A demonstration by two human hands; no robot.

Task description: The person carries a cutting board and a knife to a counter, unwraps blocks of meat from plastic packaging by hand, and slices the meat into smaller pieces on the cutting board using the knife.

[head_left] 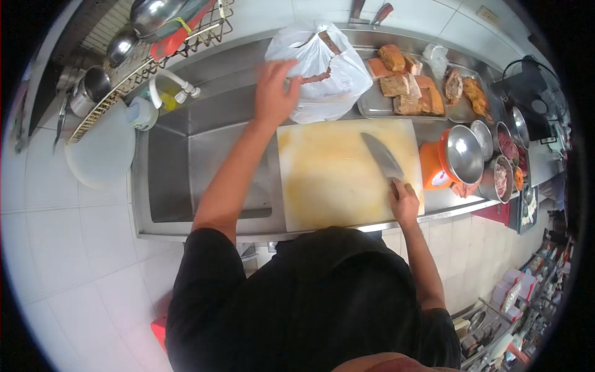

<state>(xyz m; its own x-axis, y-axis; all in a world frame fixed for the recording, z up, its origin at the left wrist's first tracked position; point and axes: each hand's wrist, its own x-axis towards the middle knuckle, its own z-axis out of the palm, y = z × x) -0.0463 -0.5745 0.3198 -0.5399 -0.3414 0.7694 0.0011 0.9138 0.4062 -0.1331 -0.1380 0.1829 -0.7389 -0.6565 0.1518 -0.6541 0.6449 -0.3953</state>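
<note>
Right hand (405,203) grips a steel knife (382,155); left hand (277,91), hold unclear, meets a dark-brown strip (317,77) seemingly uncut, unlike orange-brown meat blocks (395,85).

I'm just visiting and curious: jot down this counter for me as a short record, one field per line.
Left hand: at the white plastic bag; whether it grips anything is unclear
Right hand: holding the knife by its handle
Blade: over the board, tip pointing away from the person
Cutting board: pale, yellow-stained, right of the sink
Beyond the board: the bag, and a metal tray with meat pieces
Right of the board: an orange stand, apparently a scale, with a metal bowl
</note>
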